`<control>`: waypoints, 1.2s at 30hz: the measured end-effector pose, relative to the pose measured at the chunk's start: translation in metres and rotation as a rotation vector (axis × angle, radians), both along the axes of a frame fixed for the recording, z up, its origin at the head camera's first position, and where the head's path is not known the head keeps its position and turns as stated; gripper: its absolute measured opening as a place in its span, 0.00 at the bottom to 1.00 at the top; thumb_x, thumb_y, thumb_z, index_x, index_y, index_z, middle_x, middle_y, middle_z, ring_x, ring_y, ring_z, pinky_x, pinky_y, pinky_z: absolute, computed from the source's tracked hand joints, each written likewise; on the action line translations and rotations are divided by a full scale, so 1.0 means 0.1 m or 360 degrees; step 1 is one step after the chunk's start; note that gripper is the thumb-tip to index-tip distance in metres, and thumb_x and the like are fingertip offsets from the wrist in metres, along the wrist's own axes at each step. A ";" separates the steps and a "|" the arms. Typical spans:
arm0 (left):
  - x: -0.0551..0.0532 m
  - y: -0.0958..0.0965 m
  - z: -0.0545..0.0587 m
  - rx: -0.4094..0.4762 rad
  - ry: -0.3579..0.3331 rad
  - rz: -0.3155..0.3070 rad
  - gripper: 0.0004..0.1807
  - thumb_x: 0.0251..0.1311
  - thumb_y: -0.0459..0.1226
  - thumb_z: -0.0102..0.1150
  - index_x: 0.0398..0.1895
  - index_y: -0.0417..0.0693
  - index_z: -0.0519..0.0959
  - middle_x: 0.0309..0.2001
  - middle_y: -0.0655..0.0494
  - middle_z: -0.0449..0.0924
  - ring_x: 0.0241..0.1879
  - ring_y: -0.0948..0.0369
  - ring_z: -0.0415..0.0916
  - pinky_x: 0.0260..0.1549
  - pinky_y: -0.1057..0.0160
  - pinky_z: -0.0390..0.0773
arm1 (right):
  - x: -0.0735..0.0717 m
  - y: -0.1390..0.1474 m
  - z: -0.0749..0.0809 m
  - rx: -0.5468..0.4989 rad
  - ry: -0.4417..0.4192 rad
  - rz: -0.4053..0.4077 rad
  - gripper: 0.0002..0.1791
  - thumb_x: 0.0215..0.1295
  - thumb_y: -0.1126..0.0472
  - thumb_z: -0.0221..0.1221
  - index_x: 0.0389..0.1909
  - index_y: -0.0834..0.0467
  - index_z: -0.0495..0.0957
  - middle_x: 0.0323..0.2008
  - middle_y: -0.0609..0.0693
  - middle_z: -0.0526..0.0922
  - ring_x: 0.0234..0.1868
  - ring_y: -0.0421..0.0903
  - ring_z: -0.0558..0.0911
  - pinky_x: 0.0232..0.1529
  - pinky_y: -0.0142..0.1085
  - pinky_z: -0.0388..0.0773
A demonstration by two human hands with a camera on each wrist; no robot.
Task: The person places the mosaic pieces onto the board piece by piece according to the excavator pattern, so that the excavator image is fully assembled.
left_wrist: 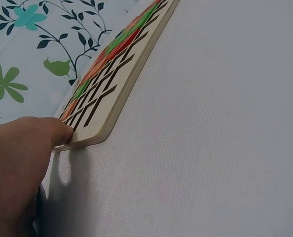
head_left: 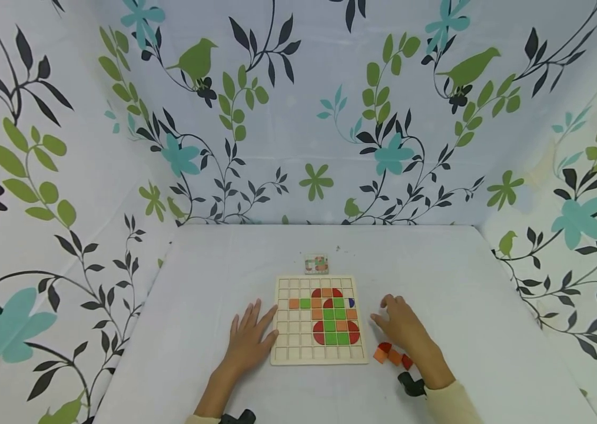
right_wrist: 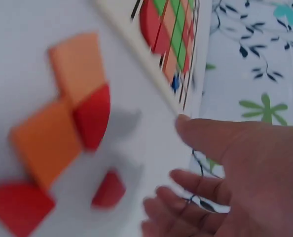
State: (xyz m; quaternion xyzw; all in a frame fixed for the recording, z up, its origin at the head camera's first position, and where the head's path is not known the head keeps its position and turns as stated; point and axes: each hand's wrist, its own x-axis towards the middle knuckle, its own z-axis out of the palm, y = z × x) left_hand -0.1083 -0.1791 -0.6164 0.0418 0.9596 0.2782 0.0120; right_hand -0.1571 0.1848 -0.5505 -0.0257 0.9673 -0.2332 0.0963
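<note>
A square wooden grid board [head_left: 298, 352] lies on the white table, with green, orange and red pieces set in its cells. My left hand [head_left: 249, 341] rests beside the board's left edge, fingers spread. Its thumb [left_wrist: 62, 131] touches the board's rim near a corner. My right hand [head_left: 404, 324] is over the table to the right of the board, fingers loosely bent, with nothing between them. Near it are several loose pieces, including an orange square [right_wrist: 48, 140], a red quarter-round [right_wrist: 20, 207] and a small red piece [right_wrist: 108, 190].
A small pattern card [head_left: 317, 264] lies just behind the board. One cell near the board's right edge holds a small dark blue shape [head_left: 351, 302]. Leaf-and-bird printed cloth [head_left: 298, 147] hangs behind the table [head_left: 214, 259] and along both sides.
</note>
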 end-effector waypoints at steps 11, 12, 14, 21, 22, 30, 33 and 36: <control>-0.01 -0.02 0.01 0.0006 -0.0035 0.0006 0.33 0.75 0.50 0.56 0.81 0.59 0.67 0.85 0.43 0.49 0.85 0.41 0.42 0.78 0.30 0.38 | 0.14 0.33 -0.16 -0.0100 -0.0038 0.0016 0.13 0.71 0.67 0.66 0.50 0.65 0.75 0.41 0.58 0.75 0.38 0.49 0.77 0.44 0.45 0.87; -0.01 -0.02 0.01 0.0003 -0.0037 0.0006 0.33 0.75 0.50 0.56 0.81 0.59 0.67 0.85 0.43 0.49 0.85 0.41 0.42 0.78 0.30 0.38 | 0.14 0.32 -0.17 -0.0149 -0.0031 0.0015 0.12 0.71 0.68 0.65 0.51 0.64 0.76 0.44 0.59 0.75 0.40 0.50 0.78 0.47 0.47 0.87; -0.01 -0.01 0.01 0.0002 -0.0034 0.0004 0.33 0.75 0.50 0.56 0.81 0.59 0.67 0.85 0.42 0.49 0.85 0.41 0.42 0.78 0.30 0.38 | 0.13 0.30 -0.18 -0.0231 -0.0035 -0.0003 0.15 0.70 0.69 0.65 0.55 0.64 0.77 0.50 0.62 0.75 0.45 0.52 0.79 0.53 0.50 0.87; -0.01 0.00 -0.01 -0.0001 -0.0022 0.0004 0.32 0.75 0.49 0.57 0.80 0.58 0.68 0.85 0.41 0.50 0.84 0.40 0.43 0.78 0.29 0.39 | 0.10 0.32 -0.24 -0.0310 -0.0061 -0.0058 0.20 0.71 0.65 0.65 0.60 0.64 0.76 0.54 0.60 0.75 0.51 0.52 0.78 0.59 0.54 0.84; -0.01 0.00 -0.01 -0.0003 -0.0024 0.0006 0.32 0.75 0.49 0.57 0.80 0.58 0.68 0.85 0.42 0.50 0.84 0.41 0.43 0.78 0.29 0.38 | 0.09 0.33 -0.25 -0.0320 -0.0057 -0.0051 0.19 0.71 0.65 0.65 0.60 0.63 0.76 0.54 0.60 0.76 0.50 0.52 0.78 0.59 0.54 0.84; 0.00 -0.02 -0.04 0.0015 -0.0011 0.0016 0.33 0.74 0.50 0.57 0.80 0.59 0.68 0.85 0.41 0.50 0.84 0.41 0.43 0.78 0.30 0.38 | 0.05 0.30 -0.35 -0.0364 -0.0020 -0.0067 0.16 0.73 0.66 0.63 0.58 0.62 0.77 0.52 0.59 0.75 0.49 0.51 0.77 0.59 0.52 0.84; 0.00 -0.01 -0.02 0.0023 0.0014 0.0019 0.32 0.74 0.49 0.57 0.80 0.58 0.69 0.84 0.40 0.52 0.84 0.40 0.45 0.77 0.29 0.39 | 0.03 0.28 -0.37 -0.0394 -0.0019 -0.0079 0.17 0.73 0.67 0.60 0.60 0.61 0.77 0.54 0.59 0.74 0.49 0.51 0.76 0.58 0.51 0.84; 0.01 0.01 0.00 0.0035 0.0024 0.0010 0.32 0.74 0.48 0.58 0.79 0.57 0.69 0.84 0.39 0.52 0.83 0.39 0.46 0.77 0.28 0.40 | 0.04 0.27 -0.37 -0.0400 -0.0010 -0.0127 0.19 0.72 0.65 0.62 0.61 0.62 0.76 0.54 0.60 0.73 0.48 0.51 0.76 0.55 0.48 0.86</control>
